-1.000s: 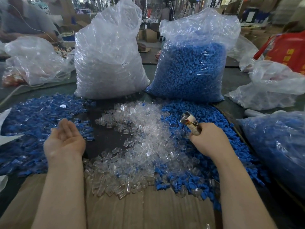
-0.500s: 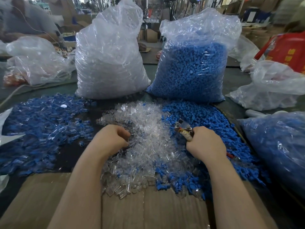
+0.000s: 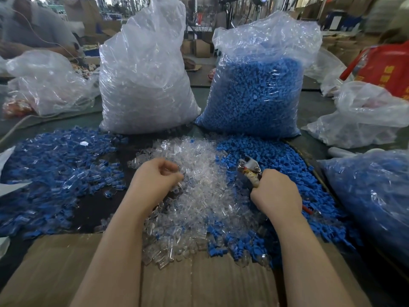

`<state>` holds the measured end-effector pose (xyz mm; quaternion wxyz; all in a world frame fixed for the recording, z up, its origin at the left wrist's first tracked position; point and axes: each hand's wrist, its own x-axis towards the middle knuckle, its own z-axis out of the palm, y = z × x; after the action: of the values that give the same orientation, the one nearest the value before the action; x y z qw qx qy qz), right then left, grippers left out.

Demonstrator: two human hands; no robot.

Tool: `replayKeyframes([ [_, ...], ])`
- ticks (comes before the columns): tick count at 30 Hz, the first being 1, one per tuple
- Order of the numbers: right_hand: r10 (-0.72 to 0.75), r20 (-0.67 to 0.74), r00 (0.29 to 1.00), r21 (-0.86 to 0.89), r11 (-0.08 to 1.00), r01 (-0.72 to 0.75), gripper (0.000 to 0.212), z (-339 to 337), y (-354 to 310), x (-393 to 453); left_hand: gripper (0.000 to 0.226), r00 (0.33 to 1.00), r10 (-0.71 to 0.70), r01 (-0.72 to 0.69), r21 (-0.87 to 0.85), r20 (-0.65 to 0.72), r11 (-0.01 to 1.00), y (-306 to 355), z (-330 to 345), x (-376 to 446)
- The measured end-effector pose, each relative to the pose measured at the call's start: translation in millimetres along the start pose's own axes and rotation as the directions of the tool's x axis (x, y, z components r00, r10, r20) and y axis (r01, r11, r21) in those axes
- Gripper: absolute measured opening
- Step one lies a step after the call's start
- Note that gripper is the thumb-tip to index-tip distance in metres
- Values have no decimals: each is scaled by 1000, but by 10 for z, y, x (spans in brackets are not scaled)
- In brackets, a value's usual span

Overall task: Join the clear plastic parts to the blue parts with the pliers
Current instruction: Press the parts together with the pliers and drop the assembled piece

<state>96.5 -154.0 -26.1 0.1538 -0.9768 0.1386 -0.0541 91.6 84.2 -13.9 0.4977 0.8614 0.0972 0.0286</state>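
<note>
Head view: joined pieces [image 3: 55, 165] heaped at left; left hand [image 3: 155, 176], fingers curled into the clear plastic parts [image 3: 199, 196], contents not discernible. Right hand [image 3: 276, 193] clenches the pliers [image 3: 249, 168] over the blue parts [image 3: 276, 156]. Risk: slippery clear part dropped, or crushed by oversqueezing.

Glossy clear plastic parts [image 3: 199, 196], matt blue parts [image 3: 276, 156], shiny metal pliers [image 3: 249, 166]

A dark tabletop [image 3: 309, 107] is stretching away under daylight that is falling from the far end of a cluttered workshop — cardboard boxes [image 3: 200, 48] are piling up back there. A second person in a grey shirt [image 3: 37, 29] is sitting at the far left, and a red bag [image 3: 385, 69] is leaning at the right edge.
</note>
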Motion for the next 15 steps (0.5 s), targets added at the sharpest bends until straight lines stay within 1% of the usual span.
replayKeyframes([
  [2, -15, -55, 998, 6, 1000, 15, 30, 4, 9, 21, 10, 999, -5, 13, -180, 44, 984, 52, 7, -18],
  [4, -11, -107, 994, 31, 999, 14, 31, 1, 7, 50, 10, 995, -17, 48, -337, 95, 940, 115, 8, -36],
  [6, 6, -141, 990, 102, 995, 9, 26, -4, -4, 77, 11, 989, -24, 90, -472, 144, 877, 190, 19, -60],
  [8, 9, -145, 989, 218, 976, 23, 18, -17, -25, 95, 15, 985, -6, 107, -580, 173, 807, 263, 54, -91],
  [11, -23, -144, 989, 440, 894, 85, 10, -60, -66, 81, 15, 986, 20, 94, -652, 165, 752, 345, 137, -135],
  [13, -56, -156, 986, 568, 812, 136, 6, -96, -92, 58, 13, 993, 4, 73, -640, 118, 765, 375, 212, -148],
  [15, -83, -165, 983, 645, 744, 171, 7, -123, -113, 37, 9, 998, -21, 53, -626, 59, 778, 402, 296, -155],
])
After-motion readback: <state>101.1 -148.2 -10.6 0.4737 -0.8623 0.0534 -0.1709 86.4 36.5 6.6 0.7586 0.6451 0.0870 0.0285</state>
